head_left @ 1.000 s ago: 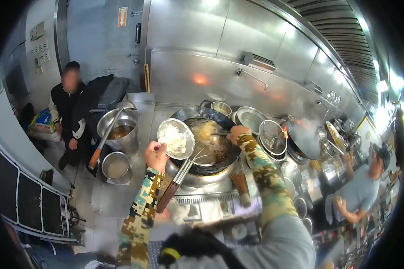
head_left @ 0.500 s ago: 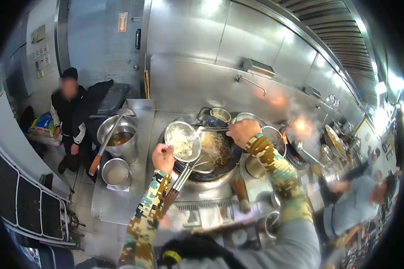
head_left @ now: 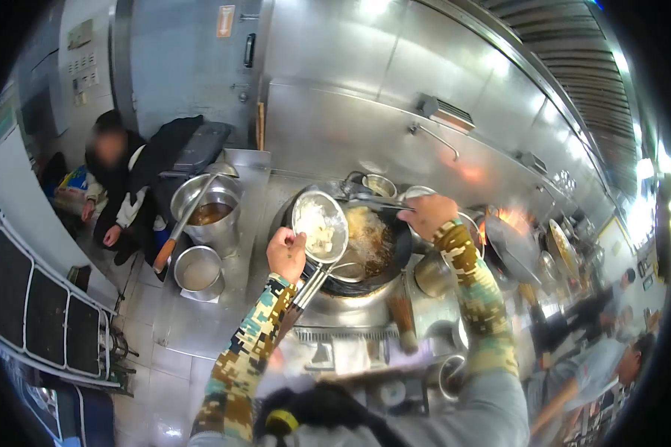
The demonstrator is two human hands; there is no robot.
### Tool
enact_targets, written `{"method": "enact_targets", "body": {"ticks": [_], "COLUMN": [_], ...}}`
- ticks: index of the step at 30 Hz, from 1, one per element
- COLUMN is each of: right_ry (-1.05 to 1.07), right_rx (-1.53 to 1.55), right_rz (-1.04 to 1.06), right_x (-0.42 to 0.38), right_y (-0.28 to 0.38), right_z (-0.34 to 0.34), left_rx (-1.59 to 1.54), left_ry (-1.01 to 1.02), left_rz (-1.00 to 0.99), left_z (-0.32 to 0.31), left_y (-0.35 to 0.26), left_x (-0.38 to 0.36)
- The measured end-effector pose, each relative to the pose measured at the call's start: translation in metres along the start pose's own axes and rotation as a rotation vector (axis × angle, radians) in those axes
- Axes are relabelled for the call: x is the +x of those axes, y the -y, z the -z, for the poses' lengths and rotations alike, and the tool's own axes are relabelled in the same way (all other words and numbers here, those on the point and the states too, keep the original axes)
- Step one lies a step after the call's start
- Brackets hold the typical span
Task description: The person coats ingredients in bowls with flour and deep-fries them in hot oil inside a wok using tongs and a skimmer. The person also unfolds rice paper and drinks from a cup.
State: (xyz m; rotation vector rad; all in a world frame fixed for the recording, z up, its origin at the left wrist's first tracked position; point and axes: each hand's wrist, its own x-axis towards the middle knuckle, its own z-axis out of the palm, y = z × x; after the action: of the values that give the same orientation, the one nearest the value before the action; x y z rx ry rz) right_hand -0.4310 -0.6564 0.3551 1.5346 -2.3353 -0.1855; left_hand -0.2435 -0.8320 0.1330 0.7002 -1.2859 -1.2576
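Observation:
My left hand [head_left: 285, 255] is closed on the rim of a metal bowl [head_left: 320, 226], which is tilted over the left side of a wok [head_left: 399, 267] and holds pale food pieces. In my right hand [head_left: 429, 216] is the handle of a metal utensil [head_left: 380, 202] reaching left across the wok's far side. Bubbling brown liquid with yellowish food [head_left: 365, 231] fills the wok. A strainer [head_left: 347, 271] lies at the wok's near left edge, with its handles pointing down and left below the bowl.
Left of the wok stand a large pot [head_left: 224, 227] with a ladle [head_left: 190, 216] across it and a smaller pot [head_left: 199, 273]. A brush [head_left: 402, 320] leans in front. Flames [head_left: 511, 219] rise at a right-hand wok. One person sits left; a co-worker [head_left: 589, 372] stands right.
The bowl in my left hand has tipped more steeply. My right hand's utensil has shifted over the wok. Flames at the right have grown, the seated person leans forward, and the whole view has shifted.

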Motion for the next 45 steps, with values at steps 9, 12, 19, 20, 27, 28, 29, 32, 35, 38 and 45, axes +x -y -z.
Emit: {"method": "enact_targets", "body": {"ticks": [9,12,19,20,27,28,29,32,35,38,45], "right_ry": [-0.034,0.005,0.066,0.047,-0.039,-0.071,0.027,0.208,0.223,0.123,0.007], "right_rx": [-0.023,0.029,0.04,0.038,0.053,0.061,0.015,-0.04,-0.029,-0.029,-0.211], "right_rz": [0.088,0.064,0.166,0.197,0.145,0.117,0.028,-0.082,-0.249,-0.152,0.347], "right_x": [0.001,-0.006,0.024,0.02,0.002,0.005,0.011,0.033,0.035,0.035,-0.011], "right_y": [0.028,0.013,0.048,0.056,0.023,0.013,0.005,-0.02,-0.035,-0.035,0.061], "right_z": [-0.019,-0.005,-0.073,-0.074,-0.034,-0.041,-0.049,-0.116,-0.141,-0.104,-0.032], "left_rx": [-0.154,-0.117,-0.06,-0.056,0.067,0.065,-0.004,-0.105,-0.064,0.049,-0.089], "left_ry": [0.043,-0.001,0.033,0.047,-0.107,-0.126,-0.123,-0.121,-0.063,-0.009,0.064], "left_rz": [0.126,0.069,0.045,0.063,0.036,0.024,0.077,0.134,0.102,-0.012,-0.011], "left_z": [-0.015,0.003,-0.01,-0.01,0.019,0.02,0.022,0.019,0.018,0.024,-0.009], "left_y": [-0.025,0.013,0.012,0.007,0.053,0.056,0.047,0.036,0.029,0.014,-0.028], "left_x": [-0.007,0.0,-0.004,-0.004,0.019,0.022,0.02,0.016,0.01,0.005,-0.001]}}
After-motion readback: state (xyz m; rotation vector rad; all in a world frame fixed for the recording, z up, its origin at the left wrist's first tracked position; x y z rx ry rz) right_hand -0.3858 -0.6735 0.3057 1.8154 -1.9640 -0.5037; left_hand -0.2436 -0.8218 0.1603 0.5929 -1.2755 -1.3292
